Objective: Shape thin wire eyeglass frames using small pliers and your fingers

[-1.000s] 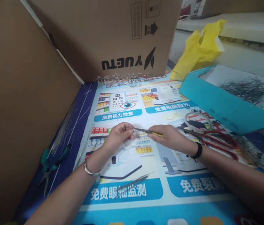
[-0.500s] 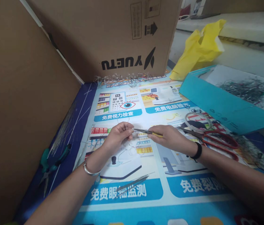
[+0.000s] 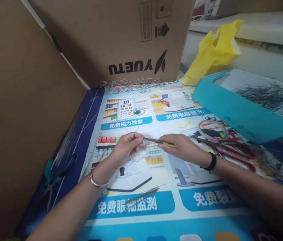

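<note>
Yellow-gripped pliers [image 3: 158,140] meet fine wire [image 3: 141,160] between two hands

The steel nose of the pliers narrows to a slim point that reaches the left hand's fingertips. The right hand [image 3: 177,146] is closed around the yellow grips, while the left hand [image 3: 129,144] is pinched, thumb to forefinger, on the wire; the gripped bit is too small to make out. Thin, springy loops curve out just below the left fingers. A smooth silver bangle [image 3: 96,180] circles the left wrist, a matte black band [image 3: 212,161] the right.

Nearer the body than the left hand, a sheaf of straight, dark wires [image 3: 143,198] lies on the colourful printed sheet [image 3: 176,219]. To that hand's left, teal-handled pliers [image 3: 52,177] rest on dark blue material [image 3: 86,134], beside long, hair-thin strands [image 3: 67,140].

Just right of the right hand sit red-handled scissors [image 3: 219,146], near a clear plastic-looking ring [image 3: 213,139]. Farther out on that side, a turquoise box [image 3: 242,107] with flat walls contains a tangled heap of short, glinting pieces [image 3: 264,95]. A crumpled yellow bag [image 3: 211,50] stands beyond the box; its contents are hidden. Ahead of both hands, small twisted wire pieces [image 3: 141,83] line the foot of a brown cardboard panel [image 3: 131,36].
</note>
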The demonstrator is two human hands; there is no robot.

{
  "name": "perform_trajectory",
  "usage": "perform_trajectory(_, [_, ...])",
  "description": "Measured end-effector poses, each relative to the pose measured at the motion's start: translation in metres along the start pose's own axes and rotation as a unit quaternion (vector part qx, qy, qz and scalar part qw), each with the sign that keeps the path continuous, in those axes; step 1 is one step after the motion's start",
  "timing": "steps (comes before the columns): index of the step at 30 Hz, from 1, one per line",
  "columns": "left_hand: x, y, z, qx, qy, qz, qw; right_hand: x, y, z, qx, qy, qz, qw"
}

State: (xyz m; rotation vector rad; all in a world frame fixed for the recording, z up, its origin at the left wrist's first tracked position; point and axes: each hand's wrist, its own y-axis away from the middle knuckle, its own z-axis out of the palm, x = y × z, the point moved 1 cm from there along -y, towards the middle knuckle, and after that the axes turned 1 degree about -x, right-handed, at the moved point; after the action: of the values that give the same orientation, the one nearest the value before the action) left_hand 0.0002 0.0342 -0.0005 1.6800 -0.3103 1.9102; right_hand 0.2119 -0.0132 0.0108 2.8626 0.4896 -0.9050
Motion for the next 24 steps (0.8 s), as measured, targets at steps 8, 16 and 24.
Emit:
perform_trajectory(8, [-0.0008, -0.0013, 0.0001, 0.055, -0.070, 0.034, 0.995, 0.0004, 0.0011, 0.0022, -0.001, 0.007, -0.011, 1.000])
perform_trajectory(16, [0.0004, 0.0002, 0.0011, 0.105, -0.116, 0.077, 0.985, 0.0003, 0.0010, 0.0024, -0.004, 0.023, -0.017, 1.000])
perform_trajectory(24, [0.0004, 0.0003, 0.0008, 0.131, -0.144, 0.110, 0.975, -0.0038, 0.0038, 0.0023, 0.013, 0.053, -0.027, 0.998])
